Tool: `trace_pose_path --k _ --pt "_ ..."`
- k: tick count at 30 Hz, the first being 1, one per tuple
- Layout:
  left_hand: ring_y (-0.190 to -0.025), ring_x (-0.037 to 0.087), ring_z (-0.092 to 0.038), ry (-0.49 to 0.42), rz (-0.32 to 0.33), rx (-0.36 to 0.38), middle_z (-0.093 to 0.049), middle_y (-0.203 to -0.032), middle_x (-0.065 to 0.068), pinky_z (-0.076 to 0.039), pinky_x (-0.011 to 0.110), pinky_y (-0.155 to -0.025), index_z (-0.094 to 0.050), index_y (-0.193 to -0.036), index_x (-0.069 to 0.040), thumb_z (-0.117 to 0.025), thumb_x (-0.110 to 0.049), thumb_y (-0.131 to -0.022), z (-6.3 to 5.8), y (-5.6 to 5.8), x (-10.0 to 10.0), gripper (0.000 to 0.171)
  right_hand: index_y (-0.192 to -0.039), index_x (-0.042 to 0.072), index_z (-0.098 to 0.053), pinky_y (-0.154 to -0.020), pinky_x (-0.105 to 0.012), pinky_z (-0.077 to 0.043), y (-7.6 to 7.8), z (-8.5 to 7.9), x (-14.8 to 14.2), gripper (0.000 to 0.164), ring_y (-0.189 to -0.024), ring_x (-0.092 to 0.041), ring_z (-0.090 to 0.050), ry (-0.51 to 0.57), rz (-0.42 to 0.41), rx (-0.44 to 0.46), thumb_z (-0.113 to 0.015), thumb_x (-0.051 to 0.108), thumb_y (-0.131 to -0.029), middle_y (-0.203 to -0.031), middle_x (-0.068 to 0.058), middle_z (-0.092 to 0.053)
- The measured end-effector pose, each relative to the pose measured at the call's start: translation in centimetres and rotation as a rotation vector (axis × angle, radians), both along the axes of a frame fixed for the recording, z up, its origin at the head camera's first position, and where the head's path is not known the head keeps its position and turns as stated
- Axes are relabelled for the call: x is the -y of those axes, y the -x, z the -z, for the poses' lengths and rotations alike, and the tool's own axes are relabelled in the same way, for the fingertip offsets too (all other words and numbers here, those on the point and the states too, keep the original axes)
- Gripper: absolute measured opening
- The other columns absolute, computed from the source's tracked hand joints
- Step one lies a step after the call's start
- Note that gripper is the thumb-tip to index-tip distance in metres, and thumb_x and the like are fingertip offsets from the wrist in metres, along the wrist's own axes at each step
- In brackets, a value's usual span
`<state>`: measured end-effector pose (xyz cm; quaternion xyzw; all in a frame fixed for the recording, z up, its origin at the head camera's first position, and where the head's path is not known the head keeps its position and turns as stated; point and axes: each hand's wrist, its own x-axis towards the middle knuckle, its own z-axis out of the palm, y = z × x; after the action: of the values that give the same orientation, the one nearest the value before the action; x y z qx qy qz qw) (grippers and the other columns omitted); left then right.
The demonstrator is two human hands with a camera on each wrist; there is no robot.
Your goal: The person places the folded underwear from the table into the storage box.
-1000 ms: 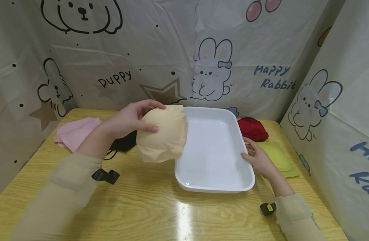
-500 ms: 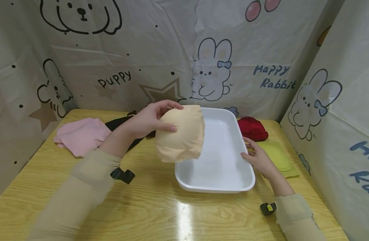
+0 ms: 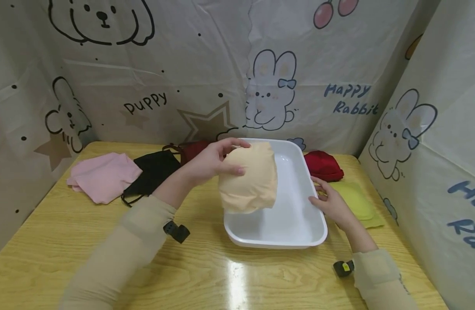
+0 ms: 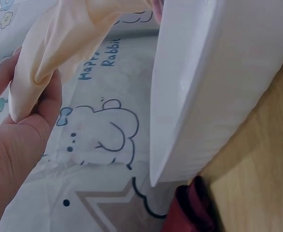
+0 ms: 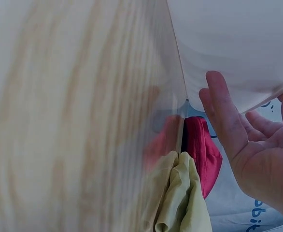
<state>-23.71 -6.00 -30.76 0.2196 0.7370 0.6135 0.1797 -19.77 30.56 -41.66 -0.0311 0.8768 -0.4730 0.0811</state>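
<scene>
My left hand [image 3: 210, 165] pinches a folded, cream-coloured piece of thin fabric [image 3: 249, 185], thumb on its near face. The fabric hangs over the left part of a white rectangular tray [image 3: 295, 193], covering some of its left rim in the head view. From the left wrist view, the fingers [image 4: 49, 99] and thumb grip a bunched edge of the cloth, beside the tray's side wall. At the tray's right rim, my right hand [image 3: 334, 206] holds on, thumb over the edge. Its fingers [image 5: 223, 111] lie along the outer wall in the right wrist view.
Left of the tray lie a pink cloth [image 3: 105, 176], a black cloth with thin straps [image 3: 156, 170] and a dark red cloth [image 3: 194, 150]. To its right are a bright red bundle [image 3: 323, 165] and a yellow folded cloth [image 3: 355, 202]. Printed sheets [image 3: 144, 64] enclose the wooden table.
My left hand has carried the cream fabric rightward, from beside the tray to over its left part. The black and dark red cloths have come into view behind the arm. My right hand stays put.
</scene>
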Motion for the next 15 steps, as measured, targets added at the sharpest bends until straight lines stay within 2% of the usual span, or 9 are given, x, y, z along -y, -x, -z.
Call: trace_pose_path --k 5,10,15 --pt "-0.096 0.025 -0.059 -0.042 -0.016 0.039 -0.054 -0.12 0.01 -0.056 0.035 -0.077 -0.056 -0.125 -0.022 -0.079 -0.008 -0.075 1.7 0.3 -1.0 0.056 -0.151 0.014 -0.021 -0.081 -0.044 -0.055 0.1 0.0 0.3 0.071 -0.113 -0.041 -0.053 0.008 -0.012 -0.007 -0.061 0.021 -0.093 -0.139 -0.025 -0.038" --pt "-0.094 0.023 -0.06 -0.07 -0.02 0.047 -0.057 -0.118 0.011 -0.056 0.033 -0.076 -0.056 -0.124 -0.02 -0.078 -0.004 -0.075 3.4 0.4 -1.8 0.057 -0.15 0.011 -0.022 -0.081 -0.044 -0.055 0.2 0.0 0.3 0.07 -0.113 -0.042 -0.053 0.018 -0.015 -0.019 -0.061 0.018 -0.092 -0.139 -0.026 -0.038" --pt "-0.092 0.02 -0.061 -0.076 -0.009 0.07 -0.057 -0.116 0.012 -0.055 0.032 -0.075 -0.056 -0.124 -0.018 -0.078 -0.002 -0.074 4.9 0.6 -2.8 0.057 -0.148 0.011 -0.024 -0.074 -0.04 -0.057 0.4 -0.5 0.2 0.069 -0.111 -0.041 -0.054 0.002 -0.011 -0.025 -0.063 0.016 -0.091 -0.14 -0.024 -0.038"
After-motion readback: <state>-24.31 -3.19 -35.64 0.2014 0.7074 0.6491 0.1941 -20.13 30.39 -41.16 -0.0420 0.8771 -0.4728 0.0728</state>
